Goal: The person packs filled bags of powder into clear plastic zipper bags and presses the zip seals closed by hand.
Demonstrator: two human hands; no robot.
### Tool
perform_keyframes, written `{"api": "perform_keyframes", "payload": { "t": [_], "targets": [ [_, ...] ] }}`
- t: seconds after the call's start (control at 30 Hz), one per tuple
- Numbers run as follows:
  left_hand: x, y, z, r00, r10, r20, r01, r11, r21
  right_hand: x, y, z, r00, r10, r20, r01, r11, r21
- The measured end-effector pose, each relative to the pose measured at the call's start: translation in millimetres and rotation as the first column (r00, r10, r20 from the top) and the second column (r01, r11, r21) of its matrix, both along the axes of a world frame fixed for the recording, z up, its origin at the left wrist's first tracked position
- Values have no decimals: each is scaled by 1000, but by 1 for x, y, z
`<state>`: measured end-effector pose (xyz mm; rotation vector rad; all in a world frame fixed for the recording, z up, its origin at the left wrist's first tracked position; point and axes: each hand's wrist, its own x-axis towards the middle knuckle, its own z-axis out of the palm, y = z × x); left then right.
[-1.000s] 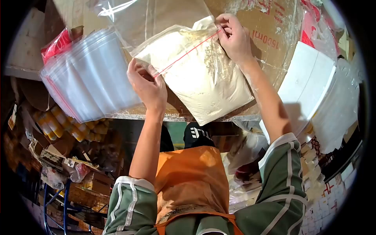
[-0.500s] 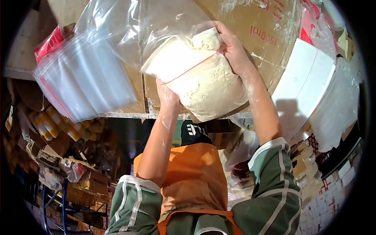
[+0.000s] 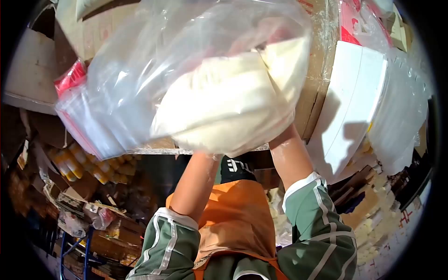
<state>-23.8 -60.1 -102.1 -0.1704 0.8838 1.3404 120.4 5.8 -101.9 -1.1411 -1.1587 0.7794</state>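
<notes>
Clear film (image 3: 121, 60) billows left of the cream-filled bag (image 3: 224, 107) — both hands hidden beneath, grips untellable; seemingly a handling step, calling for even support.

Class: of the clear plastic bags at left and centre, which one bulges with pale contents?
The large, rounded bag at centre; the stacked bags at left look flat and unfilled.

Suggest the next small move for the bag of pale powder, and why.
I'd probably ease the bag of pale powder back and settle it on the table. In this view its lower end reaches past the front edge, while loose clear plastic billows out to its left, overlapping the flat clear bags, so resting it might steady things.
</notes>
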Motion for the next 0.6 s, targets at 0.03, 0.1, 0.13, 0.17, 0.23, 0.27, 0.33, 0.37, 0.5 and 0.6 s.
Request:
{"api": "perform_keyframes", "payload": {
  "t": [0.03, 0.1, 0.13, 0.17, 0.23, 0.27, 0.33, 0.37, 0.5, 0.6],
  "targets": [
    [-5, 8, 1, 996, -32, -85, 36, 998, 42, 0, -2, 8, 998, -32, 59, 27, 997, 79],
    [-14, 19, 6, 967, -79, -244, 110, 987, 116, -1, -4, 18, 987, -81, 141, 53, 980, 193],
    [-17, 23, 8, 943, -94, -321, 148, 978, 149, 0, -2, 17, 980, -103, 169, 64, 973, 223],
    [-19, 27, 10, 915, -99, -390, 182, 966, 182, 1, 1, 16, 976, -113, 187, 65, 966, 248],
    [-23, 32, 13, 852, -96, -514, 247, 940, 234, 3, 2, 15, 971, -136, 195, 77, 957, 281],
    [-25, 33, 13, 823, -86, -561, 269, 930, 252, 5, 1, 12, 972, -133, 193, 74, 956, 284],
    [-27, 40, 9, 762, -65, -644, 321, 902, 289, 9, -10, 9, 986, -124, 110, 102, 978, 183],
    [-28, 44, 7, 733, -53, -678, 343, 890, 301, 9, -18, 3, 993, -119, 16, 118, 991, 68],
    [-37, 49, -6, 624, -49, -780, 448, 840, 306, 7, -52, -20, 949, -164, -271, 83, 954, -289],
    [-48, 42, -22, 564, -81, -822, 528, 800, 283, 10, -70, -38, 981, -194, 12, 186, 917, -352]
  ]
}}
